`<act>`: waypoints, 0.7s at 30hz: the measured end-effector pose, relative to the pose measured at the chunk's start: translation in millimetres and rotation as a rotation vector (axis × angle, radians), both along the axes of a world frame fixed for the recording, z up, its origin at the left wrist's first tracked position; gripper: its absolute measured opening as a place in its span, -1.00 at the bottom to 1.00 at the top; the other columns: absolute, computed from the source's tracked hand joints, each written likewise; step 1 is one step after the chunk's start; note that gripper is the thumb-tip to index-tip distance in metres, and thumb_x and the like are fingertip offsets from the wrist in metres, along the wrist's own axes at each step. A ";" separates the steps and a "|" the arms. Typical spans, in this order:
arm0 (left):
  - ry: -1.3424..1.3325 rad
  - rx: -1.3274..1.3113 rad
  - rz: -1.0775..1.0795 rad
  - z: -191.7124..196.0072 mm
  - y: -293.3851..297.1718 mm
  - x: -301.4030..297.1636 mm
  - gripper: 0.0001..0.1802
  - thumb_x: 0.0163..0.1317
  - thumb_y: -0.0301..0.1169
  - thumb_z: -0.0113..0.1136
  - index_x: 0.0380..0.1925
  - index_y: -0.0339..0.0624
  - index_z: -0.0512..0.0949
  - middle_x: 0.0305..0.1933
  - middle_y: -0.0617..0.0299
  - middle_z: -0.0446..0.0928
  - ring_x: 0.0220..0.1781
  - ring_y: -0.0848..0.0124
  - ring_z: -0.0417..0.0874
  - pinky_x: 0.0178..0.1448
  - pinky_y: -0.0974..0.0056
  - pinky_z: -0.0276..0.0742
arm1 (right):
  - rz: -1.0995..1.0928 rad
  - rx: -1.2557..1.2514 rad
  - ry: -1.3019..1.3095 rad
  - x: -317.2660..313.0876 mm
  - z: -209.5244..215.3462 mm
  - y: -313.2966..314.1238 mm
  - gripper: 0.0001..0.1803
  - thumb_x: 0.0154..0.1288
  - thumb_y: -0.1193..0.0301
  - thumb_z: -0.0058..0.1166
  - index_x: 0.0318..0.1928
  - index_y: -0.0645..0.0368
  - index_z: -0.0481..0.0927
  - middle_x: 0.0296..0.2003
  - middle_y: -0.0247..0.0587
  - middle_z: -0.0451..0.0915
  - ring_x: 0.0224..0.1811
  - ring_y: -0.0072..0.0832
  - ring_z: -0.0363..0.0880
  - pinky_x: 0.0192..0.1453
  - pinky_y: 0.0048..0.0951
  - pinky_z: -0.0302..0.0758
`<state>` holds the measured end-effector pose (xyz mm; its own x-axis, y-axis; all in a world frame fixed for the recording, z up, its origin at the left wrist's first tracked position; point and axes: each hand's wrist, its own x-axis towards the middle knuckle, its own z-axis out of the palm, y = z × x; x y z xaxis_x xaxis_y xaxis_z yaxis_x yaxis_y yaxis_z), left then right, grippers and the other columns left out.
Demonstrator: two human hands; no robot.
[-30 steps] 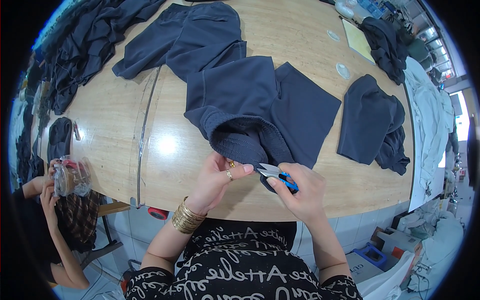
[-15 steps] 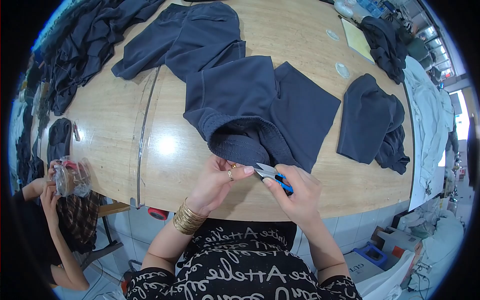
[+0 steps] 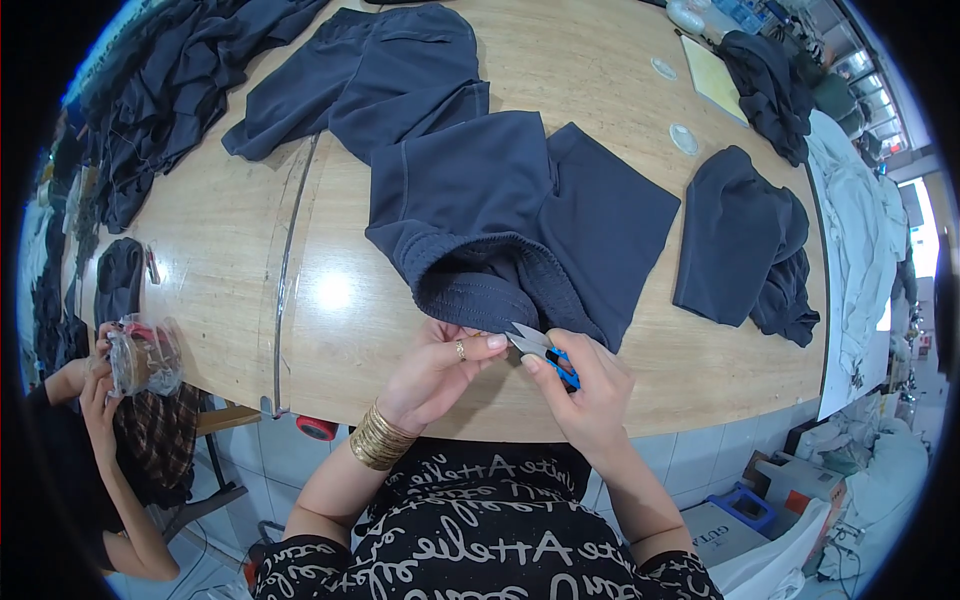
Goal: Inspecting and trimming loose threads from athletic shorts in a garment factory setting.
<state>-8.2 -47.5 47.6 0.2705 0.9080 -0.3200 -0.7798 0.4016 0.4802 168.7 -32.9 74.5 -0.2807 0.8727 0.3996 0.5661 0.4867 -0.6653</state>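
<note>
A pair of dark navy shorts (image 3: 462,165) lies in front of me, its gathered elastic waistband turned toward me and gaping. At the near edge of that waistband, my left hand (image 3: 432,375) pinches the cloth between thumb and fingers; whether a thread is also caught there is too small to tell. My right hand (image 3: 592,400) is closed round small thread snips (image 3: 528,343) with blue handles. Their bare blades are slightly parted and point left, with the tips beside my left thumb at the waistband edge.
More dark shorts (image 3: 395,60) lie beyond on the wooden table (image 3: 230,290). A folded dark garment (image 3: 735,240) sits right, a dark heap (image 3: 190,75) far left. At the left, a co-worker's hands (image 3: 98,385) hold a clear plastic bag (image 3: 145,355). Pale cloth (image 3: 855,260) hangs along the right.
My right hand and the snips have shifted slightly left, bringing the blades closer to my left thumb. The shorts have barely moved.
</note>
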 end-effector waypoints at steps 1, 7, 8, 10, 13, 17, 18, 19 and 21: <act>0.000 0.000 -0.001 -2.1 -0.6 0.2 -0.77 0.16 -0.62 0.14 -0.15 -0.27 0.48 -0.14 0.18 0.56 -0.04 0.44 0.57 0.13 0.31 0.43 | -0.006 0.009 0.004 -0.8 -0.2 -0.6 -0.76 0.01 0.38 0.31 -0.35 0.21 0.55 -0.61 -0.27 0.48 -0.64 -0.44 0.45 -0.57 -0.48 0.32; -0.098 -0.009 -0.014 -7.8 -0.9 1.5 -0.77 0.19 -0.66 0.02 -0.14 -0.28 0.48 -0.12 0.14 0.56 -0.03 0.39 0.56 0.15 0.24 0.44 | -0.025 0.021 0.035 -2.8 -3.2 -2.8 -0.77 0.02 0.40 0.30 -0.35 0.22 0.55 -0.61 -0.24 0.49 -0.64 -0.43 0.45 -0.56 -0.46 0.33; -0.109 -0.011 -0.012 -7.4 -1.3 1.2 -0.76 0.19 -0.66 0.02 -0.13 -0.28 0.48 -0.12 0.14 0.56 -0.03 0.38 0.56 0.15 0.24 0.44 | -0.027 0.021 0.036 -2.2 -4.3 -2.2 -0.77 0.02 0.40 0.30 -0.35 0.22 0.55 -0.61 -0.24 0.49 -0.64 -0.43 0.45 -0.56 -0.46 0.33; -0.118 -0.012 -0.011 -5.9 -1.3 0.7 -0.76 0.18 -0.66 0.02 -0.13 -0.28 0.48 -0.12 0.14 0.56 -0.03 0.38 0.56 0.15 0.24 0.44 | -0.050 0.022 0.025 0.4 -6.3 -0.3 -0.78 0.02 0.41 0.29 -0.36 0.22 0.55 -0.62 -0.23 0.48 -0.64 -0.43 0.45 -0.56 -0.46 0.33; -0.075 -0.035 -0.015 -4.1 -0.8 0.0 -0.74 0.17 -0.67 0.02 -0.13 -0.28 0.47 -0.13 0.14 0.56 -0.03 0.38 0.57 0.14 0.24 0.44 | -0.053 -0.071 0.087 4.3 -4.2 0.5 -0.79 0.03 0.41 0.29 -0.38 0.22 0.55 -0.63 -0.24 0.48 -0.65 -0.43 0.44 -0.56 -0.46 0.32; -0.007 -0.006 0.009 -0.5 -0.3 -0.9 -0.72 0.13 -0.67 0.06 -0.12 -0.28 0.46 -0.14 0.15 0.56 -0.05 0.38 0.57 0.13 0.24 0.44 | 0.009 -0.075 0.085 6.6 -1.4 2.3 -0.77 0.01 0.39 0.31 -0.38 0.22 0.55 -0.63 -0.25 0.48 -0.66 -0.43 0.43 -0.57 -0.47 0.32; 0.030 0.017 0.026 2.3 0.0 -1.4 -0.71 0.12 -0.67 0.07 -0.12 -0.29 0.45 -0.14 0.16 0.56 -0.05 0.38 0.58 0.12 0.24 0.44 | 0.026 -0.045 0.068 6.2 0.5 4.1 -0.76 0.00 0.37 0.31 -0.38 0.21 0.55 -0.63 -0.26 0.48 -0.66 -0.43 0.43 -0.58 -0.48 0.31; 0.028 0.017 0.026 4.8 1.0 -1.5 -0.71 0.12 -0.67 0.07 -0.12 -0.29 0.45 -0.14 0.16 0.56 -0.05 0.38 0.58 0.12 0.24 0.44 | 0.043 -0.015 0.049 6.6 2.2 5.8 -0.75 0.00 0.36 0.32 -0.38 0.21 0.56 -0.63 -0.27 0.48 -0.66 -0.44 0.42 -0.58 -0.48 0.30; 0.092 0.011 0.023 8.7 2.7 -1.9 -0.71 0.09 -0.64 0.19 -0.15 -0.29 0.46 -0.17 0.17 0.58 -0.07 0.43 0.59 0.10 0.32 0.45 | 0.051 -0.004 0.013 8.7 4.5 8.3 -0.75 -0.01 0.35 0.32 -0.38 0.20 0.56 -0.63 -0.28 0.47 -0.66 -0.44 0.42 -0.58 -0.49 0.29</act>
<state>-10.2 -44.9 56.2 0.2194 0.9171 -0.3328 -0.7410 0.3785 0.5546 177.4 -24.7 79.0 -0.3191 0.8591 0.4002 0.5317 0.5118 -0.6748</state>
